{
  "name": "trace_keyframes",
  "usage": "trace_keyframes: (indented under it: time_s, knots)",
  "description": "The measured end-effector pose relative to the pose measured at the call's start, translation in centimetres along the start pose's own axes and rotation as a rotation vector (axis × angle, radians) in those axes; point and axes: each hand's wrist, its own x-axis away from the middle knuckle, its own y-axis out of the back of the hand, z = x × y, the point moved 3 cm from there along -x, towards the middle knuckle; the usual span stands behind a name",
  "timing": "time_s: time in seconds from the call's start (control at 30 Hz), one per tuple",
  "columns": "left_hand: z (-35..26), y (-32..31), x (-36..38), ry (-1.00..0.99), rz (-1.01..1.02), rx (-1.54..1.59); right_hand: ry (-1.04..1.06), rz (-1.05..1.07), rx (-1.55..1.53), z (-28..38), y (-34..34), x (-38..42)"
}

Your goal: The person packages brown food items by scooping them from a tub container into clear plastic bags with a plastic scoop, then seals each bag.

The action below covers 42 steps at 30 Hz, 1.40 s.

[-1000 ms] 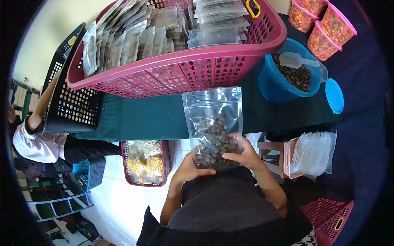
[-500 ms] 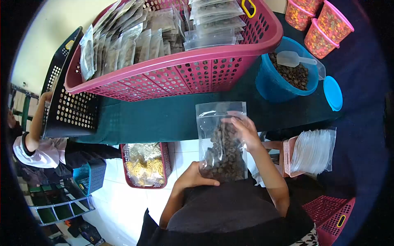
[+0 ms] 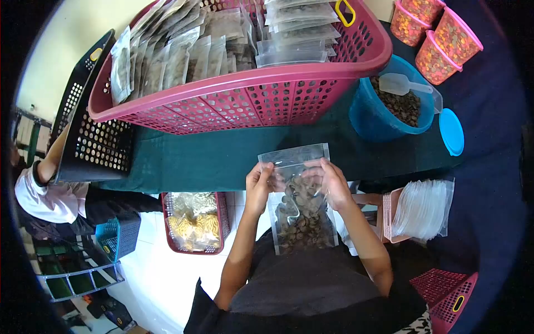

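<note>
A clear zip-top pouch, partly filled with small brown dried pieces, hangs upright in front of my body. On its left edge, just under the top, my left hand grips the plastic with the thumb in front. My right hand pinches the opposite upper edge, its fingers partly behind the film. The brown pieces lie in the lower part of the pouch. Beyond it, a blue bucket of similar brown pieces holds a translucent scoop.
A large pink basket packed with filled pouches stands on the green-covered table. Flat pouches fill a pink holder at right. Pink-lidded tubs stand at far right. A co-worker is beside a black crate.
My left hand has moved from the pouch's lower left corner up to its top left edge. The pouch's top has tilted slightly. The co-worker's arm has lowered a little.
</note>
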Motion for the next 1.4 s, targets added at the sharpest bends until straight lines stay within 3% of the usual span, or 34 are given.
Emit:
trace_keyframes:
  time_s: [0.07,0.23,0.57,0.6,0.73,0.9,0.97,1.03,1.1,1.13,1.17,1.2,1.27,1.33,1.4]
  knots:
    - [-0.1,-0.2,0.0,-0.018,0.013,-0.030,0.160,-0.089,0.135,-0.2,0.9,-0.3]
    - [0.2,-0.6,0.0,-0.034,0.063,0.157,0.197,-0.221,0.159,0.4,1.3,-0.1]
    - [3.1,1.1,-2.5,0.053,-0.040,-0.067,0.155,-0.294,0.187,-2.5,3.5,-3.1]
    - [3.2,1.2,-2.8,-0.010,-0.046,-0.111,0.152,-0.298,0.200,-2.7,3.6,-3.4]
    - [4.6,1.7,-4.6,0.017,-0.092,-0.060,0.149,-0.303,0.206,-2.9,4.3,-5.6]
    - [5.5,2.3,-7.8,0.004,-0.108,-0.116,0.268,-0.384,0.352,-3.1,5.1,-8.8]
    - [6.3,3.4,-9.4,-0.138,-0.096,-0.315,0.305,-0.416,0.385,-3.2,5.5,-10.0]
    - [5.3,2.1,-9.1,-0.163,-0.157,-0.424,0.430,-0.456,0.676,-2.8,5.8,-10.5]
    - [3.9,1.2,-8.3,-0.444,-0.327,-0.644,0.454,-0.463,0.856,-2.2,5.8,-10.6]
    - [2.5,0.2,-7.6,-0.804,-0.415,-1.007,0.639,-0.526,1.004,-1.5,5.1,-10.1]
    - [2.1,-0.1,-7.3,-0.803,-0.416,-1.006,0.825,-0.586,1.151,-1.1,4.4,-9.3]
    - [2.2,-0.4,-7.0,-0.796,-0.372,-1.200,0.744,-0.646,1.192,0.0,3.0,-7.9]
    - [3.4,-0.2,-6.9,-0.739,-0.252,-1.495,0.793,-0.608,1.309,-0.3,2.3,-7.0]
    - [3.7,-0.2,-6.7,-0.716,-0.183,-1.461,0.909,-0.478,1.543,-1.3,2.1,-6.9]
    - [3.9,-0.5,-6.6,-0.650,-0.092,-1.470,0.899,-0.432,1.578,-1.7,2.5,-7.1]
